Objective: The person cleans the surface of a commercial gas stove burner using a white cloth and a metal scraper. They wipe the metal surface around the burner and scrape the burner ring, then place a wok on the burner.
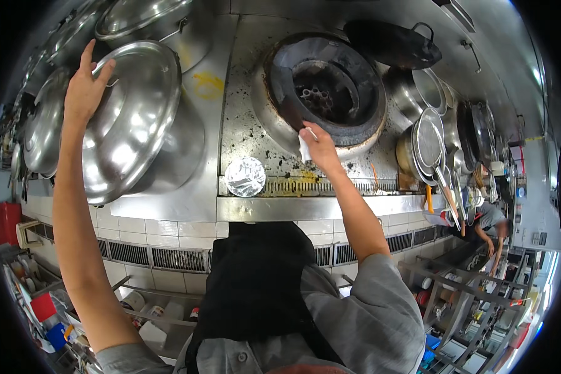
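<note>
My left hand [85, 89] reaches up at the left over a large stainless steel lid [140, 117], which covers a big stockpot [182, 145]. Its thumb and forefinger are spread near the lid's small handle [112, 84]; whether it touches the lid I cannot tell. My right hand [321, 148] grips a white cloth or paper [305, 148] at the front left rim of a blackened wok burner [325, 89]. A dark brown strip [291, 105] runs along the burner rim up from my fingers; whether I hold it too is unclear. A foil-topped round container [245, 176] sits on the stove's front.
Another lidded stockpot [145, 18] stands behind at left. A black wok [392, 44] leans behind the burner. Pots with a wire strainer [428, 135] and ladles crowd the right side. Charred bits dot the steel stovetop [243, 126]. Far right, a person [493, 222] bends over.
</note>
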The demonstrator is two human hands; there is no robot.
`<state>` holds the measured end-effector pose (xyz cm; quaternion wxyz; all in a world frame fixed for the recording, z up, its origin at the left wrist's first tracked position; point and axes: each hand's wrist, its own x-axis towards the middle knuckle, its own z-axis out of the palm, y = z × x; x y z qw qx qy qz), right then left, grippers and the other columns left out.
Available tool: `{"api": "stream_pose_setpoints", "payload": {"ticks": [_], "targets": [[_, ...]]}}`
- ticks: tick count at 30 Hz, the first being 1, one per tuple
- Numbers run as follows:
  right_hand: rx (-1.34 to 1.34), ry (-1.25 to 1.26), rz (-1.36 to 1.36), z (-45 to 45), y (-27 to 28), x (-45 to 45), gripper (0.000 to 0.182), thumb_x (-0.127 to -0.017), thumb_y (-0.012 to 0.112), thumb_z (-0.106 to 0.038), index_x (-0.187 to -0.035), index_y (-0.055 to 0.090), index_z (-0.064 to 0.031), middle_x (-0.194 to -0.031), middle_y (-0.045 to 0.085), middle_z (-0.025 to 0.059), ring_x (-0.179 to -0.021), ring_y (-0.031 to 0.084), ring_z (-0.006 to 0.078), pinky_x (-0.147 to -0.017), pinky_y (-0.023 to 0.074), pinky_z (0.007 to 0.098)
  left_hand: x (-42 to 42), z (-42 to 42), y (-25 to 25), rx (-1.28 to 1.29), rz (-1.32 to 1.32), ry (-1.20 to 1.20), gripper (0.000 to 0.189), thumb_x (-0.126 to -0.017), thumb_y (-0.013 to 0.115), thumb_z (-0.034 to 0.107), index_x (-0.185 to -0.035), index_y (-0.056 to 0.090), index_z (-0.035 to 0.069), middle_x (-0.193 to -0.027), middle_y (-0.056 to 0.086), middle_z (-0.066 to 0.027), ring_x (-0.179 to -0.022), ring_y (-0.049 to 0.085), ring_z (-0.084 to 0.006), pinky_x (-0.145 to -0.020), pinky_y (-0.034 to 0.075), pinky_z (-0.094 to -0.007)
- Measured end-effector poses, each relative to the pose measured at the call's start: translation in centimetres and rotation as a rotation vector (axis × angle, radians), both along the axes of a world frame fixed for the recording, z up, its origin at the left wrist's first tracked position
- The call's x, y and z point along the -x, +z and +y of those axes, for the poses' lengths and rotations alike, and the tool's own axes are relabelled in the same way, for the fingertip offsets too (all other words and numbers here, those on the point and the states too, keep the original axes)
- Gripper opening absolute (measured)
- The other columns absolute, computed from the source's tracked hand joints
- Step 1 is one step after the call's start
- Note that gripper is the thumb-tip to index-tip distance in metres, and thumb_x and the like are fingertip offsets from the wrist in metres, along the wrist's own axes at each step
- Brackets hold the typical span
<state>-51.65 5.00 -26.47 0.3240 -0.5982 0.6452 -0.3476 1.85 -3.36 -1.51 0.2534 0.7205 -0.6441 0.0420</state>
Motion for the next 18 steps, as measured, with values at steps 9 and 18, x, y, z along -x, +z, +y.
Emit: {"api": "stream_pose_setpoints", "payload": {"ticks": [9, 18], "targets": [[0.320, 0.478, 1.081, -8.1, 8.6, -3.3, 0.049, -0.089, 0.061, -0.008, -0.137, 0.064, -0.0183, -0.103, 0.068, 0.0181, -0.083, 0.074, 0.0341, -0.071, 0.0603, 0.0431, 0.7, 0.7, 0.7, -0.043, 0.055, 0.044, 0.075, -0.096, 0.062, 0.053, -0.161, 0.036, 0.027, -0.132, 0.067, -0.0255, -0.121, 0.066, -0.0396, -0.102, 0.050, -0.0453], [0.296, 0.771, 1.400, -17.8, 12.3, -6.2, 0.039, -0.088, 0.064, -0.009, -0.127, 0.066, -0.0113, -0.101, 0.072, 0.0222, -0.084, 0.076, 0.0371, -0.068, 0.0621, 0.0442, -0.3, 0.7, -0.3, 0.054, 0.002, 0.052, 0.071, -0.095, 0.064, 0.048, -0.159, 0.040, 0.028, -0.120, 0.071, -0.0238, -0.090, 0.070, -0.0331, -0.089, 0.053, -0.0437]]}}
